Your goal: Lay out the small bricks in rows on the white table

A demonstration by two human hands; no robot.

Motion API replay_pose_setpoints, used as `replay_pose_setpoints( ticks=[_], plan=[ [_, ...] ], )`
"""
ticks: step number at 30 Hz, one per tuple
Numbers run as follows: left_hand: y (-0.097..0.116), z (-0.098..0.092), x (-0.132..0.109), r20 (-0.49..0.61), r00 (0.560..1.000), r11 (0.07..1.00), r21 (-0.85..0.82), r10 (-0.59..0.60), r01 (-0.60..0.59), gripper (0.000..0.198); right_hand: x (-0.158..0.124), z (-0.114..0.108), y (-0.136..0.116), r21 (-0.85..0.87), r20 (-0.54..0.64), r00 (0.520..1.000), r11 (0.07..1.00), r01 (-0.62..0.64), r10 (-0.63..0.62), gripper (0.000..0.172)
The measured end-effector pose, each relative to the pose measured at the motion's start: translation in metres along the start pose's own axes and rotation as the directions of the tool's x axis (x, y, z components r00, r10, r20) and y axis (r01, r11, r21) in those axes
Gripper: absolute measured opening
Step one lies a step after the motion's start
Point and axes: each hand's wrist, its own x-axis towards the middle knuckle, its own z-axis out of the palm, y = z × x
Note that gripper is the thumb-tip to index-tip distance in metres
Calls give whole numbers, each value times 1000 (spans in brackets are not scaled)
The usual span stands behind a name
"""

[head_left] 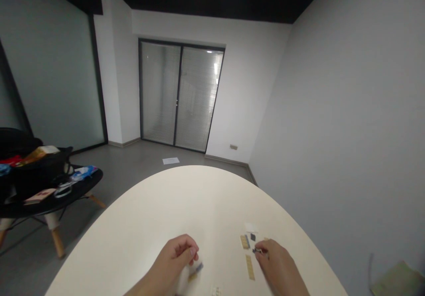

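Note:
My left hand (175, 258) is curled over the white oval table (186, 198) near its front edge. A blurred white shape (185, 280) lies below it, with a small blue-grey and tan piece (195, 271) by the fingertips; I cannot tell whether the hand grips them. My right hand (274, 260) pinches a small dark piece (257, 251) between its fingers. Close to that hand lie a tan ridged strip (245, 241), a longer tan strip (250, 267), a dark square piece (253, 237) and a white paper scrap (251, 227).
A small white piece (215, 291) sits at the table's near edge. To the left stands a round black table (49, 205) holding a black bag and packages. A sheet of paper (171, 160) lies on the grey floor before the glass door (177, 96).

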Motion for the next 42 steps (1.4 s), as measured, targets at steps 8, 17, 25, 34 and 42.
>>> replay_pose_setpoints(
  ticks=[8,17,25,34,42],
  plan=[
    [-8,-2,2,4,1000,1000,7,26,-26,34,0,5,1,-15,18,1000,1000,-4,4,20],
    [-1,-1,0,-11,1000,1000,7,14,-14,38,3,8,3,20,-6,1000,1000,-3,3,21],
    [-10,-2,-1,-5,1000,972,233,-6,7,28,1,2,-2,51,-75,997,999,10,-6,22],
    [-2,7,-6,171,984,669,727,46,-157,11,-2,-3,-19,141,-173,983,986,85,-60,28],
    [-4,18,-5,171,985,625,766,28,-151,16,-15,10,-54,176,-157,936,923,342,-316,21]
  ],
)
